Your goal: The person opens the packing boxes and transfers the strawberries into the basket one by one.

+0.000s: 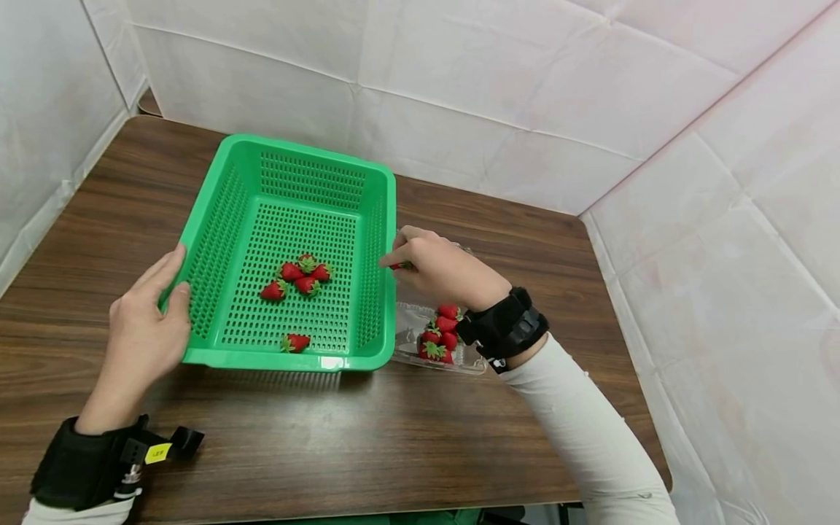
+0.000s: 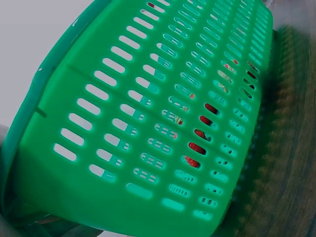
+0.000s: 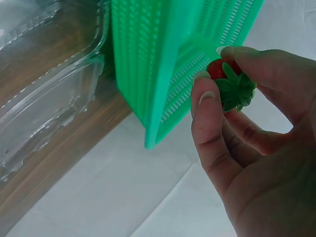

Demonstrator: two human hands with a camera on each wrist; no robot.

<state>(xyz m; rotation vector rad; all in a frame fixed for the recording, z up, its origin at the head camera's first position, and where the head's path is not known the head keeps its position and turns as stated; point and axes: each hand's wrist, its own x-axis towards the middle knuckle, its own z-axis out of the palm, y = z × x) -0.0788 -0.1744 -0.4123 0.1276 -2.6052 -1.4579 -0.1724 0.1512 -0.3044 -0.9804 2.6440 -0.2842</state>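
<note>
A green slotted basket (image 1: 308, 149) stands on the wooden table (image 1: 328, 445) with several small red strawberries (image 1: 298, 277) on its floor and one more (image 1: 295, 341) near the front wall. My left hand (image 1: 147, 321) rests with straight fingers against the basket's front left corner, thumb at the rim. My right hand (image 1: 397, 262) hovers by the right rim and pinches a strawberry (image 3: 229, 81) with a green leafy cap between thumb and fingertips. The left wrist view shows the basket wall (image 2: 148, 123) close up, with red fruit (image 2: 197, 148) visible through the slots.
A clear plastic clamshell (image 1: 410, 335) lies against the basket's right side, under my right wrist, holding several strawberries (image 1: 442, 335). Its open lid (image 3: 54, 98) shows in the right wrist view. White padded walls enclose the table at the back and both sides.
</note>
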